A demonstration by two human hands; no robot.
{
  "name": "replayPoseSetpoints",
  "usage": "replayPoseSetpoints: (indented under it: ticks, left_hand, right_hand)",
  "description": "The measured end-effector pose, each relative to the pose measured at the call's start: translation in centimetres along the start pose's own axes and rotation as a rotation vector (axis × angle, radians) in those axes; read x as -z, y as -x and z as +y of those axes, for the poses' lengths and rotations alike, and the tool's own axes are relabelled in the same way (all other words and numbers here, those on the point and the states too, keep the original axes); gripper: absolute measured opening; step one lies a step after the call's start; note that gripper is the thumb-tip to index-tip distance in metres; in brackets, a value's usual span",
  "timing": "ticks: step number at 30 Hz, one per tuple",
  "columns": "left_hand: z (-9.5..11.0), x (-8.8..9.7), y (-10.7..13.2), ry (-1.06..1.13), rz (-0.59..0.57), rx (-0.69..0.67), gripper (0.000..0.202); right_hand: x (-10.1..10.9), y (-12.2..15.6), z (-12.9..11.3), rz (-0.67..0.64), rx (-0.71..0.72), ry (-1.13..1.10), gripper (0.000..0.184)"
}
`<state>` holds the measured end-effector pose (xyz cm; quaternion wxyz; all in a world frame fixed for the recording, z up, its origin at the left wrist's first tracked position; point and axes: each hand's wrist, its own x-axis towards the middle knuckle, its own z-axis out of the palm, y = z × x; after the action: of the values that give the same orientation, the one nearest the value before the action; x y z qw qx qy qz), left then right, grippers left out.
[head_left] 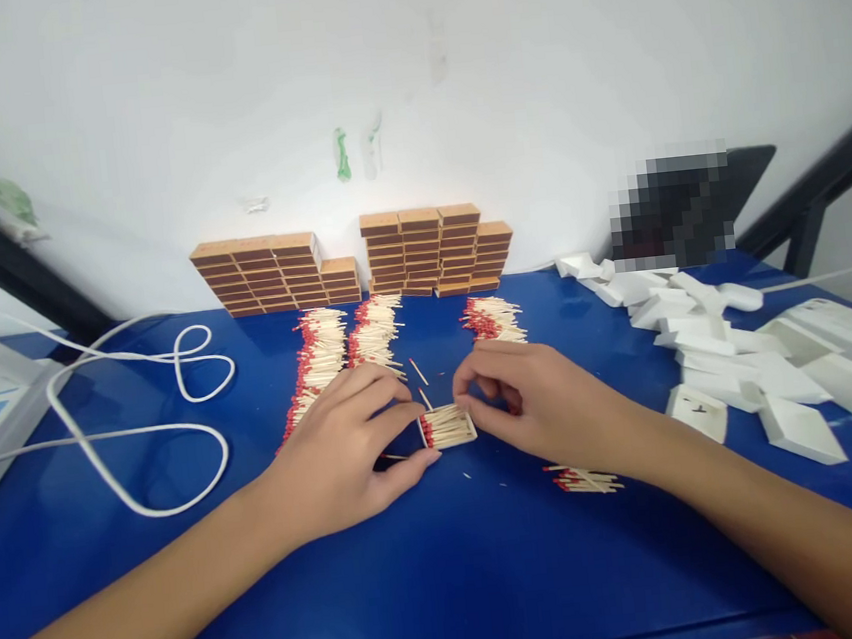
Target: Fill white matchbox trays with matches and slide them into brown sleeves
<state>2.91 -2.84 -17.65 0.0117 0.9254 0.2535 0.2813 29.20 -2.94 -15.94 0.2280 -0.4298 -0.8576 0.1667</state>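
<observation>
A small white matchbox tray (453, 444) sits between my hands, filled with red-tipped matches (445, 423) lying side by side. My left hand (355, 447) grips the tray's left end, index finger at the back and thumb at the front. At its back right corner, my right hand (528, 395) is closed, thumb and index finger pinched together; whatever may be between them is too small to make out. A loose match (419, 371) lies just behind the tray. Under my right wrist is a small heap of matches (584, 480).
Long piles of matches (322, 339) (374, 334) and a shorter pile (497, 320) lie behind my hands. Brown matchboxes are stacked in two blocks (271, 274) (426, 249) against the wall. White trays (706, 333) are heaped right; a white cable (143, 432) loops left on the blue table (421, 581).
</observation>
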Motion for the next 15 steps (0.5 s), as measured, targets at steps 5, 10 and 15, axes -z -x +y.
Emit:
replayPoseSetpoints:
  ticks: [5, 10, 15]
  left_hand:
    - [0.03, 0.06, -0.03, 0.000, -0.004, 0.001, 0.024]
    - [0.05, 0.07, -0.07, -0.002, 0.000, 0.008, 0.023]
    - [0.07, 0.03, -0.04, -0.004, 0.003, 0.010, 0.023]
  right_hand:
    - [0.43, -0.24, 0.82, -0.013, -0.051, 0.037, 0.010]
    - [0.48, -0.09, 0.75, -0.097, -0.040, 0.042, 0.015]
    - [0.22, -0.17, 0.77, -0.091, 0.007, 0.009, 0.016]
